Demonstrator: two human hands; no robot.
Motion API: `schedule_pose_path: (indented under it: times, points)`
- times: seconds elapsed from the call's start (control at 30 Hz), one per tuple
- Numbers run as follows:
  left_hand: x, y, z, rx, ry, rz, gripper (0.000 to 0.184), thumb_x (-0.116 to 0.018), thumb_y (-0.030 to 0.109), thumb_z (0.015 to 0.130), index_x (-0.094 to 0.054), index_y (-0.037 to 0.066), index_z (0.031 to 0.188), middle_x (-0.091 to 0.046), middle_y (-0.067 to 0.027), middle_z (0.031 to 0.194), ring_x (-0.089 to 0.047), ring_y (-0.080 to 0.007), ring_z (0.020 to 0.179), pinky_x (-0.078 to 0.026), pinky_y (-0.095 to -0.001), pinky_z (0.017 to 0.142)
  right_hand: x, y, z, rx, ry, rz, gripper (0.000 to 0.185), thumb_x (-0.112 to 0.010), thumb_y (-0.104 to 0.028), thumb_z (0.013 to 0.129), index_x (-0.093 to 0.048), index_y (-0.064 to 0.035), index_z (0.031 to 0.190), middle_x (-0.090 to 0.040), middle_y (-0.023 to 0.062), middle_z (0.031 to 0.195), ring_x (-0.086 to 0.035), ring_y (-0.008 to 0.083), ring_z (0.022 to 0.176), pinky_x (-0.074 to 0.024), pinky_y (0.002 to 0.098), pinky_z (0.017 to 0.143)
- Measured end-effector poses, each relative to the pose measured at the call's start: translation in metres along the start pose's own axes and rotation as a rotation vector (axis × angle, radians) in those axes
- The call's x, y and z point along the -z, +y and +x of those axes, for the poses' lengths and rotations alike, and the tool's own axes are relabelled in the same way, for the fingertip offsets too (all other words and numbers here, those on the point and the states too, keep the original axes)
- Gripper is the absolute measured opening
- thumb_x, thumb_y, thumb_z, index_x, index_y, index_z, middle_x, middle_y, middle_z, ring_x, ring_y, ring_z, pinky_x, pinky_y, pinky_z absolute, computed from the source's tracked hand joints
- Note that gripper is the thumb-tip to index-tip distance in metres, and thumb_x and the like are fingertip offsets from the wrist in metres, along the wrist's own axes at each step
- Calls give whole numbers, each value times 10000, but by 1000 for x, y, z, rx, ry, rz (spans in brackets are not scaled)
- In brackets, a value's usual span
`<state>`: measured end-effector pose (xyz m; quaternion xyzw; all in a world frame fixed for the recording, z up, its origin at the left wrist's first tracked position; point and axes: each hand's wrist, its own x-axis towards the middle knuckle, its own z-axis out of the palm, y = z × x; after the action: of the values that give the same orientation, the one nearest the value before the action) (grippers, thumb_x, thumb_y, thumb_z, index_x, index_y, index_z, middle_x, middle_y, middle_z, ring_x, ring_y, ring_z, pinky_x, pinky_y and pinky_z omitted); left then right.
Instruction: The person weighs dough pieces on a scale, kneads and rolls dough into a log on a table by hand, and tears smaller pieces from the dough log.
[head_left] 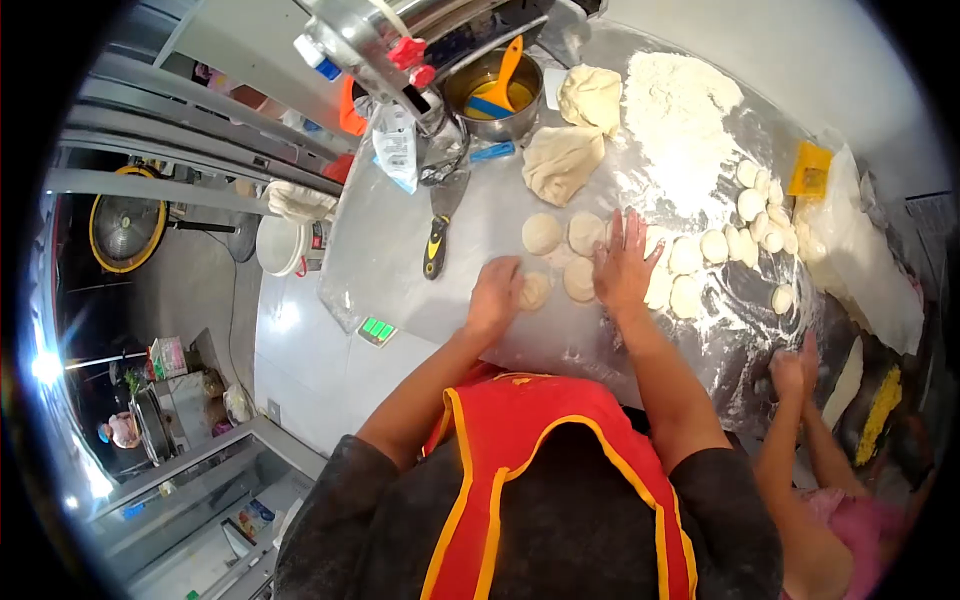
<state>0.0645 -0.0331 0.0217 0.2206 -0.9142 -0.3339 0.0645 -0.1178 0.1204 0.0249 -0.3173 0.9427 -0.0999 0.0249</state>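
My left hand [497, 296] is closed, its fingers curled at the left edge of a small dough round [534, 291] on the metal worktop [390, 215]. My right hand [624, 264] lies flat with its fingers spread, floury at the tips. Its left edge meets a dough round [579, 280], and floured dough pieces [686, 256] lie just to its right. Above the hands sit two more rounds, one on the left [542, 233] and one on the right [586, 232]. What is under my right palm is hidden.
Larger dough lumps [563, 164] and spread flour [685, 120] lie farther back. A scraper [436, 240] rests left; a pot [492, 95] holds yellow liquid and an orange-handled brush [508, 68]. Near the front edge is a green-lit display [377, 331]. Another person's hands [795, 368] are at right.
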Motion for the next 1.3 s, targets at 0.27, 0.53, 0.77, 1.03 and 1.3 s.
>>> schedule_pose_path:
  times: [0.27, 0.53, 0.77, 1.03, 1.3]
  points:
    - [-20, 45, 38, -163, 92, 281, 586, -508, 308, 917, -340, 45, 1413, -262, -160, 1498, -221, -349, 1391, -164, -504, 1128, 11, 14, -6, -17, -10, 231, 644, -505, -343, 936, -235, -136, 1483, -240, 160, 1517, -207, 323, 1411, -151, 564, 1119]
    - [-21, 52, 37, -156, -123, 411, 661, -392, 497, 938, -225, 180, 1493, -119, -112, 1566, -45, -316, 1450, -39, -558, 1139, 52, 37, -35, 68, 11, 395, 372, -685, -153, 795, -525, 14, 1085, -572, 210, 1083, -489, 388, 1022, -381, 453, 936]
    - [-37, 34, 46, -196, -4, 285, 607, -439, 471, 932, -345, 135, 1429, -235, -140, 1511, -160, -358, 1403, -144, -539, 1112, 31, 30, -15, 16, -199, 244, 439, -789, -174, 680, -569, -11, 1024, -608, 181, 1042, -519, 364, 1028, -403, 437, 916]
    - [-84, -52, 27, 97, -176, -3, 254, -599, 168, 779, -633, 8, 973, -611, -215, 1019, -549, -398, 985, -422, -441, 909, 8, 71, -1, 233, 60, 410, 413, -744, -163, 716, -622, 6, 1073, -609, 214, 1072, -523, 383, 1055, -399, 458, 931]
    - [-92, -36, 58, -73, -304, 181, 384, -761, 237, 532, -665, -2, 818, -650, -192, 883, -613, -345, 890, -496, -422, 788, -40, 131, 124, 440, -497, 253, 679, -743, -234, 713, -461, 8, 1281, -493, 222, 1238, -453, 348, 1176, -355, 416, 1007]
